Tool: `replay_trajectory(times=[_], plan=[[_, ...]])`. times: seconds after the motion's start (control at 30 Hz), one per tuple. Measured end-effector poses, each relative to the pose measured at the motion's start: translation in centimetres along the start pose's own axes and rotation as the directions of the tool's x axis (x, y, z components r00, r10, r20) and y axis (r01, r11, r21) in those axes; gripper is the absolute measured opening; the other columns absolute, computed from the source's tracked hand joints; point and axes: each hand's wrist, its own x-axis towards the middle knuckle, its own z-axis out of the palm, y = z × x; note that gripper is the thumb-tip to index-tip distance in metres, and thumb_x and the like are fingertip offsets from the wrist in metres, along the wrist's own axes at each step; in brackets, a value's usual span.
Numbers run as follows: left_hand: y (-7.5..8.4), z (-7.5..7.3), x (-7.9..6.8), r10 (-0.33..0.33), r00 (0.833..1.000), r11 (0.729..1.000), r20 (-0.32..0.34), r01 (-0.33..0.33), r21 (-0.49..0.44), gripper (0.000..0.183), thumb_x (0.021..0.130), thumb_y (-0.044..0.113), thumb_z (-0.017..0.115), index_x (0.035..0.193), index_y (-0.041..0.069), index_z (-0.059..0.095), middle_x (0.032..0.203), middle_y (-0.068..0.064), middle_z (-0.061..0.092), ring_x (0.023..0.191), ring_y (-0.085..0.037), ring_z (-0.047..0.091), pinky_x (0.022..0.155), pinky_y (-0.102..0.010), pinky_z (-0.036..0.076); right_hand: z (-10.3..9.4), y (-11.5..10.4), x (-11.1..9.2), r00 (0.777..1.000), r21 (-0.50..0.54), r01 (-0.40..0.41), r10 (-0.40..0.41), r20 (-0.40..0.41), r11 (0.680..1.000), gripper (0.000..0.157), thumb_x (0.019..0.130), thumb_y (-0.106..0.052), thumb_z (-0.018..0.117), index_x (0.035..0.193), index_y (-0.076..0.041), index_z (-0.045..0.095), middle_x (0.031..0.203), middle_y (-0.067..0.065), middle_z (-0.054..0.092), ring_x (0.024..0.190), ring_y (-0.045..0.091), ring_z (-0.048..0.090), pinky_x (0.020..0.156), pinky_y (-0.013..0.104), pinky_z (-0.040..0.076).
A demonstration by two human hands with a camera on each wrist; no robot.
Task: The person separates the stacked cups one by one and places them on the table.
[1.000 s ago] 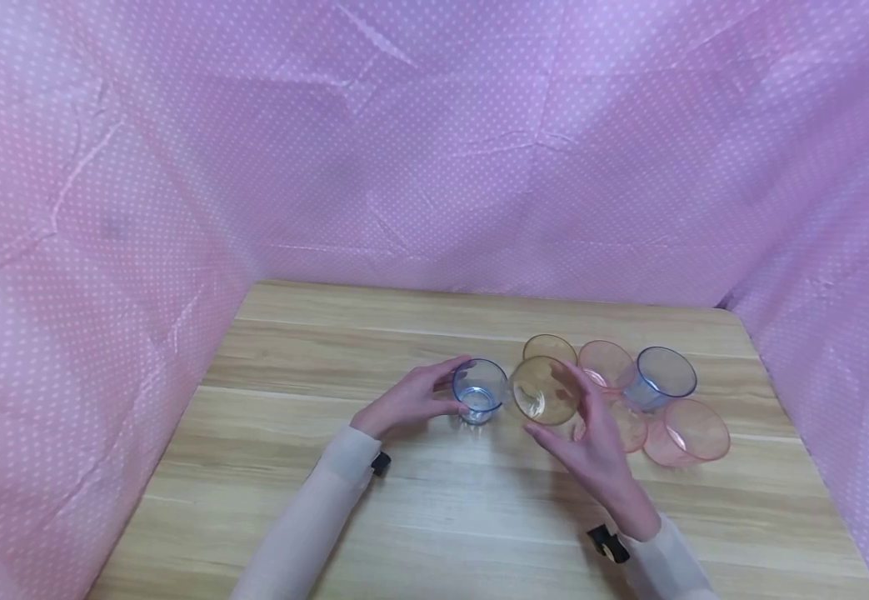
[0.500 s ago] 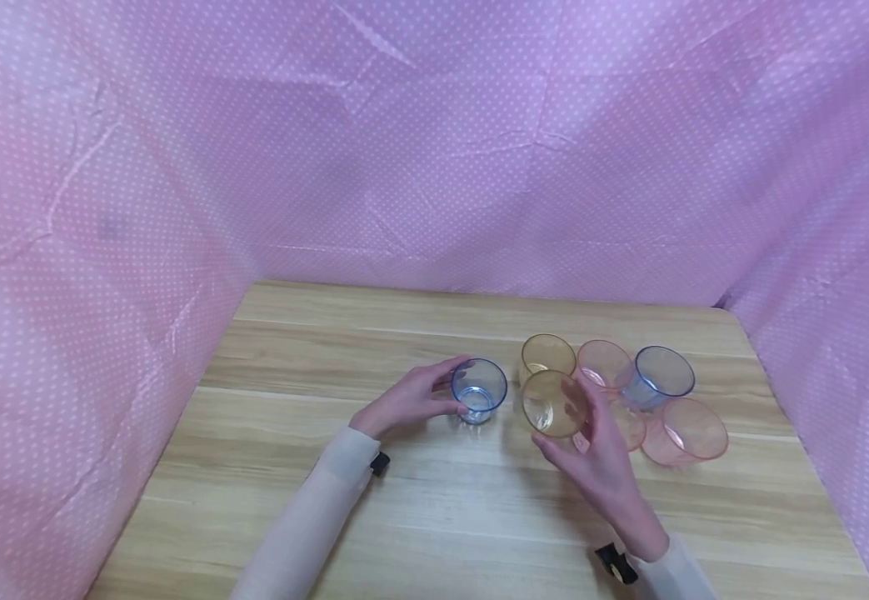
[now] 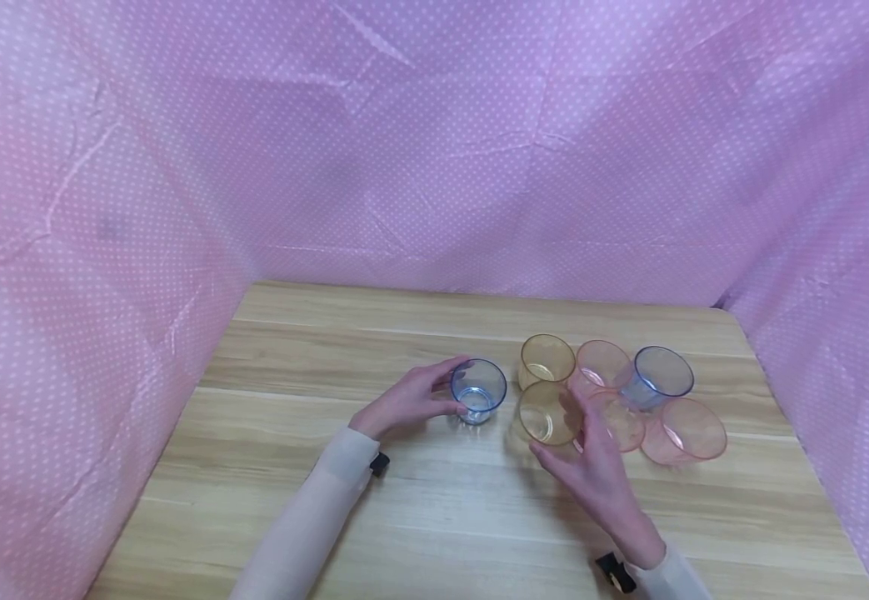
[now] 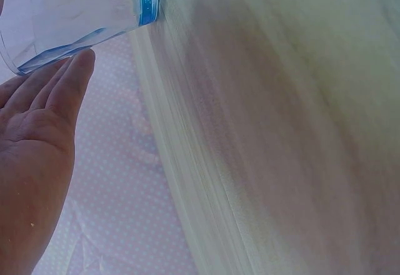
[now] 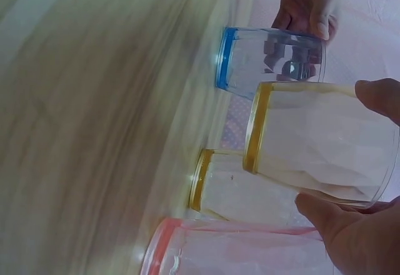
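My left hand [image 3: 413, 398] holds a clear blue-rimmed cup [image 3: 479, 385] upright, thumb at its near side and fingers at its far side. In the left wrist view, the fingers lie along the wall of this cup [image 4: 75, 22]. To its right, my right hand [image 3: 601, 471] grips a yellow-tinted cup [image 3: 546, 414] between thumb and fingers. The right wrist view shows the base of the held yellow cup [image 5: 319, 144] close over the table. Just behind it stands a second yellow cup [image 3: 546, 357].
Right of the hands stand several pink cups [image 3: 695, 429] and another blue cup [image 3: 662, 372], grouped close together on the wooden table [image 3: 314, 500]. Pink dotted cloth [image 3: 419, 167] hangs around the table's back and sides.
My right hand has moved the yellow cup right, toward me and down, away from the blue cup, so the rear yellow cup shows more fully. My left hand stays in place.
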Motion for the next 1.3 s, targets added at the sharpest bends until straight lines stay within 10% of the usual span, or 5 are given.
replay_trajectory(times=[0.1,0.33,0.67,1.3], plan=[[0.0,0.0,0.0,-0.002,1.0,1.0,0.0,0.002,-0.004,0.085,0.09,0.032,0.081,0.161,0.014,0.037,0.156,-0.01,0.049,0.139,-0.025,0.053,0.119,-0.039,0.04,0.2,0.1,-0.2,1.0,-0.058,0.014,-0.014,-0.005,0.998,0.097,0.069,0.0,0.094,0.149,0.009,0.039,0.139,0.028,0.057,0.125,0.046,0.058,0.101,0.044,0.054],[-0.1,0.1,0.0,-0.007,1.0,1.0,-0.002,0.007,-0.01,0.085,0.09,0.029,0.082,0.161,0.016,0.038,0.157,-0.01,0.049,0.139,-0.024,0.053,0.119,-0.037,0.039,0.6,0.5,-0.4,0.998,-0.119,0.06,-0.061,-0.007,0.991,0.098,0.066,-0.001,0.095,0.145,0.013,0.04,0.135,0.031,0.059,0.123,0.047,0.058,0.106,0.005,0.032],[-0.2,0.1,0.0,0.013,1.0,1.0,-0.001,-0.013,-0.018,0.085,0.09,0.031,0.081,0.161,0.015,0.037,0.156,-0.01,0.049,0.138,-0.026,0.053,0.118,-0.037,0.041,1.2,1.3,-0.2,0.995,-0.146,0.099,-0.097,0.015,0.984,0.102,0.065,-0.001,0.097,0.147,0.013,0.038,0.137,0.032,0.057,0.126,0.047,0.057,0.104,0.049,0.046],[-0.2,0.2,0.0,0.016,1.0,1.0,-0.005,-0.016,-0.004,0.085,0.09,0.03,0.081,0.161,0.014,0.037,0.156,-0.008,0.05,0.138,-0.024,0.054,0.117,-0.036,0.041,0.8,1.3,-0.1,0.997,-0.267,0.071,-0.068,0.021,0.961,0.098,0.068,-0.009,0.096,0.146,0.014,0.041,0.137,0.033,0.055,0.118,0.049,0.058,0.098,0.065,0.051]])
